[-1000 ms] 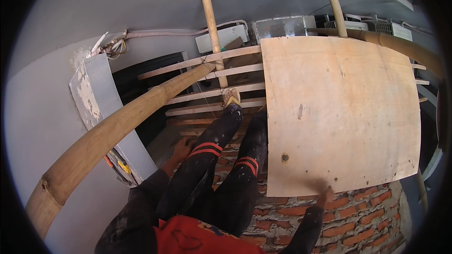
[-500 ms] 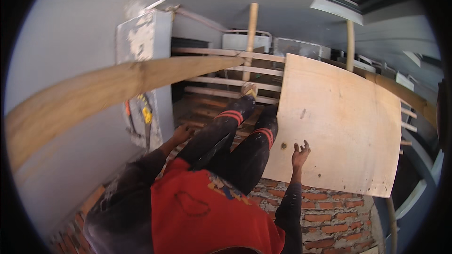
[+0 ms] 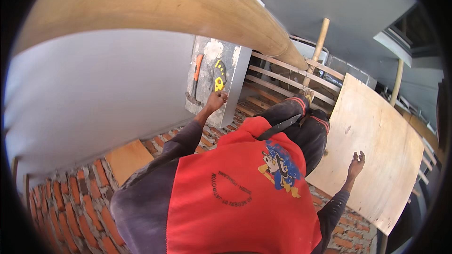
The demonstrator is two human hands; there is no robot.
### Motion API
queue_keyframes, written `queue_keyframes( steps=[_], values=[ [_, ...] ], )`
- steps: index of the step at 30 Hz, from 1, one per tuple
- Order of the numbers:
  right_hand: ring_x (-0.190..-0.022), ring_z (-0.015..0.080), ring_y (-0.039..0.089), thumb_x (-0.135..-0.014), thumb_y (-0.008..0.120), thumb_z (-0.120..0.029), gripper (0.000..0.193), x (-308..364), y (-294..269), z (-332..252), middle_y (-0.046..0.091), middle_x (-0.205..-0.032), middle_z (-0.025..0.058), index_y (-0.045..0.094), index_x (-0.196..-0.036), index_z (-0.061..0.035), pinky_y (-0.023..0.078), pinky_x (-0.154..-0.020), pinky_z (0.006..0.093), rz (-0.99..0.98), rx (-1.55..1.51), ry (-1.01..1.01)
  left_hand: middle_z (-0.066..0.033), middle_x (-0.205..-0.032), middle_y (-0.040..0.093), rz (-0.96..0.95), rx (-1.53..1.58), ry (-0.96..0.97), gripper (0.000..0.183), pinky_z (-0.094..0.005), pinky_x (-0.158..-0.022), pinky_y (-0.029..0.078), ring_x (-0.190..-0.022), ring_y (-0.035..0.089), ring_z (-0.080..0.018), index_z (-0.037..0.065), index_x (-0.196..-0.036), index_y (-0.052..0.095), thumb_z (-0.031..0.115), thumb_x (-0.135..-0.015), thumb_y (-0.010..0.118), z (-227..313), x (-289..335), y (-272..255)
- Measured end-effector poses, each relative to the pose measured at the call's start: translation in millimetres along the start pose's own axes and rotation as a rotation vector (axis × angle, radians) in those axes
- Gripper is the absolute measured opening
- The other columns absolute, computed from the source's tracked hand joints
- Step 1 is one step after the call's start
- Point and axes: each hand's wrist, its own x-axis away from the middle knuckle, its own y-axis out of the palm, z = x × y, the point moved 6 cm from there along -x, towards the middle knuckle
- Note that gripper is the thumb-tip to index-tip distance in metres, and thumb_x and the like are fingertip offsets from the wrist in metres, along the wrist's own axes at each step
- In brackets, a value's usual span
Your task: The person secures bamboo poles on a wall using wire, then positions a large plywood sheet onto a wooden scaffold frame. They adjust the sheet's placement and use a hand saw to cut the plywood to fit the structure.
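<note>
My left hand [image 3: 216,100] is stretched out over a plastered ledge, its fingers loosely bent. Just beyond it lies a tool with a yellow and black handle [image 3: 219,83]; the hand covers its lower part, so I cannot tell whether they touch. To the left of that tool, a hammer [image 3: 196,73] with an orange and black handle rests on the ledge [image 3: 207,47]. My right hand [image 3: 357,163] hovers over a plywood sheet [image 3: 376,146] with fingers apart and nothing in them.
A thick bamboo pole [image 3: 188,7] crosses close by at upper left. Wooden slats [image 3: 278,77] lie under my feet, with an upright bamboo post [image 3: 320,42] beyond. Rough brickwork [image 3: 70,207] runs below me, and a small wooden board [image 3: 129,160] lies on it.
My view has turned left, so the scene sits further right. My left hand has moved from beside my leg to the yellow-handled tool. The right hand remains over the plywood.
</note>
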Motion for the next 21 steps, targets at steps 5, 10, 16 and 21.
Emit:
queue_keyframes(
  steps=[5, 10, 16, 21],
  values=[
    [-0.091, 0.0236, 0.056, -0.082, 0.062, -0.022, 0.039, 80.1, -24.7, 57.3, 0.056, -0.108, 0.0150, 0.054, -0.118, -0.0081, 0.046, -0.079, 0.0346, 0.032, 0.115, -0.015, -0.0193, -0.090, 0.064, 0.255, -0.438, 0.216, 0.031, -0.0408, -0.075, 0.047, -0.085, 0.061, -0.0349, 0.000, -0.096, 0.061, 0.028, -0.081, 0.059, 1.5, -72.2, 0.6],
    [-0.098, 0.0351, 0.054, -0.077, 0.064, -0.019, 0.038, 165.9, -31.2, 27.7, 0.055, -0.108, 0.0226, 0.055, -0.111, -0.0019, 0.044, -0.085, 0.0417, -0.081, 0.296, 0.229, -0.0218, -0.103, 0.056, 0.225, -1.044, 0.032, 0.050, -0.0486, -0.078, 0.040, -0.097, 0.054, -0.0344, -0.008, -0.098, 0.058, 0.040, -0.082, 0.054, -40.4, -137.1, 24.7],
    [-0.100, 0.0357, 0.054, -0.080, 0.061, -0.025, 0.040, 223.7, -8.8, 19.7, 0.056, -0.108, 0.0204, 0.054, -0.114, -0.0036, 0.043, -0.086, 0.0423, -0.160, 0.292, 0.224, -0.0194, -0.120, 0.045, 0.409, -0.934, -0.224, 0.061, -0.0475, -0.087, 0.030, -0.115, 0.043, -0.0313, -0.009, -0.120, 0.041, 0.042, -0.088, 0.046, -36.8, -118.8, 27.6],
    [-0.095, 0.0338, 0.057, -0.083, 0.059, -0.023, 0.037, 200.0, -12.5, -6.7, 0.052, -0.114, 0.0192, 0.053, -0.116, -0.0063, 0.046, -0.080, 0.0395, -0.154, 0.253, 0.167, -0.0169, -0.120, 0.046, 0.421, -0.797, -0.080, 0.055, -0.0470, -0.084, 0.033, -0.111, 0.047, -0.0276, 0.000, -0.125, 0.033, 0.036, -0.087, 0.050, -50.4, -108.9, 13.1]
  ],
)
